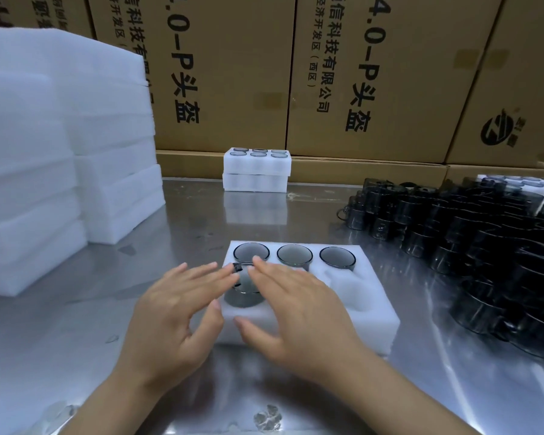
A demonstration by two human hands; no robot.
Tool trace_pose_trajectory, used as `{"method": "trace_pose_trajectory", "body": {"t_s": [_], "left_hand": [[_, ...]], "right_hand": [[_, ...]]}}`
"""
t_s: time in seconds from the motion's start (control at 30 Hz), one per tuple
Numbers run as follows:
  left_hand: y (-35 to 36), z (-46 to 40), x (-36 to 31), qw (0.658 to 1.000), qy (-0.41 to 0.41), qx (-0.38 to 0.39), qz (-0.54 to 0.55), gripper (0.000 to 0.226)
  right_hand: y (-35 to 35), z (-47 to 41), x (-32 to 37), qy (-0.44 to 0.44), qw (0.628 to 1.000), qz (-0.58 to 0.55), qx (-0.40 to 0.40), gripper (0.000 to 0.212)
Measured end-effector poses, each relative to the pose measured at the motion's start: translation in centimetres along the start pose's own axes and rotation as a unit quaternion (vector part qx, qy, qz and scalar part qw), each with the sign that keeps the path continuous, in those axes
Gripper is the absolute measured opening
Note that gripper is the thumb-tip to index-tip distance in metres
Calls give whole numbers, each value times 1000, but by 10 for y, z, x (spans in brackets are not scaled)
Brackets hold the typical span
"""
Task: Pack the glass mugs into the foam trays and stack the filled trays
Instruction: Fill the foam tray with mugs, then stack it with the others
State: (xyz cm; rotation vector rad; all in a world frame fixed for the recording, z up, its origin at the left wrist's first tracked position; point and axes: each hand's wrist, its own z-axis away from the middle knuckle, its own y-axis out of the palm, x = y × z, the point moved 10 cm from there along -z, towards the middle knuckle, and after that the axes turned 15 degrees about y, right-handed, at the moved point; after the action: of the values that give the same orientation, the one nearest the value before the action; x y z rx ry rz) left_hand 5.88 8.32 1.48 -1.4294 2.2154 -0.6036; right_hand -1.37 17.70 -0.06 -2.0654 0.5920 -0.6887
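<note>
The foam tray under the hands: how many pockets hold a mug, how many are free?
Pockets of the foam tray holding a glass mug: 4, the near-left mug between both hands
Free pockets: 2
Total: 6

Near foam tray (371,312) as landmark: empty trays (60,152) stacked far left; two filled trays (256,171) stacked behind; loose mugs (468,240) massed right; cartons (233,73) behind all.

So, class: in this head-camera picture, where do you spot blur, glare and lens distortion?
Head view: both hands, left hand and right hand, are motion-blurred; the steel table mirrors the filled trays; the cardboard boxes lean from wide-angle distortion.
</note>
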Motion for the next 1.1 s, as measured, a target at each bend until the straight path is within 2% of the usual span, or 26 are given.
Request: {"method": "trace_pose_trajectory", "body": {"t_s": [0.13,0.3,0.43,0.5,0.6,0.7,0.77,0.87,0.97,1.1], "left_hand": [[4,-1,-3,997,22,27,-67,40],[7,4,1,997,16,31,-69,40],[6,8,15,999,-37,-10,16,37],[13,10,31,993,-90,-14,70,39],[43,20,60,962,-203,20,183,49],[68,30,86,887,-337,-14,317,60],[73,29,97,858,-380,-50,342,51],[78,21,105,845,-403,-89,339,37],[84,15,108,823,-422,-129,356,35],[89,15,115,828,-418,-131,350,35]], "right_hand": [[15,2,4,-20,998,43,42,67],[20,2,5,-18,996,46,68,71],[17,2,2,-27,996,28,80,68],[0,-1,1,-21,995,-73,62,55],[-33,-13,-32,48,963,-265,-4,36],[-53,-36,-100,158,932,-319,-72,28],[-56,-55,-148,232,924,-294,-84,30],[-51,-86,-204,301,934,-179,-74,38],[-47,-112,-240,331,938,-74,-71,43],[-43,-141,-262,342,937,25,-69,43]]}}
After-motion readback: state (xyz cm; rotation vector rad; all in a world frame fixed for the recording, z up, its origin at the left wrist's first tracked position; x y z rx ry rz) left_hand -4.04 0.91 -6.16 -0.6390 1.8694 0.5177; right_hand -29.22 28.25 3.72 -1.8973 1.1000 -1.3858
